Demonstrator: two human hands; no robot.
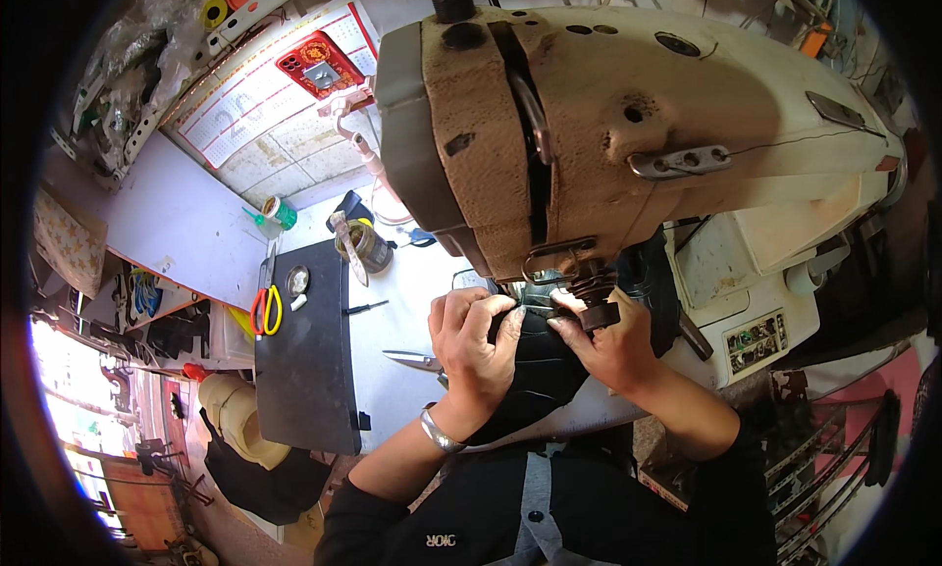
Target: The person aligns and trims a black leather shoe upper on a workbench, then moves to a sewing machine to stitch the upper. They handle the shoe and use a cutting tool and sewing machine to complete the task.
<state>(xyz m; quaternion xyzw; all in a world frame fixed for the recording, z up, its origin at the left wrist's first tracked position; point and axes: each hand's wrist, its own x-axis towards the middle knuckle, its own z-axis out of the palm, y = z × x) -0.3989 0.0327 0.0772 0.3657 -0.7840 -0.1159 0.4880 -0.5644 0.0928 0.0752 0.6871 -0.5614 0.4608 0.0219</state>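
Note:
A large brown and white sewing machine [589, 125] hangs over my work, its needle area partly hidden behind the head. Beneath it lies a black, leather-like piece [535, 370] with seams, spread over the table's front edge. My left hand [473, 342] pinches this piece between thumb and fingers, just left of the needle area. On the other side, my right hand [620, 345] grips the piece too, thumb toward the middle, some fingers hidden behind a round dark machine part [600, 317]. A pair of metal snips [410, 360] lies beside my left hand.
Left on the table are a black board [306, 380], red-and-yellow-handled scissors [266, 311], a jar [373, 250] with a glue-smeared brush, and a green container [281, 213]. A pink stand [365, 152] holds a red-cased phone [320, 66]. At right sits a parts tray [757, 345].

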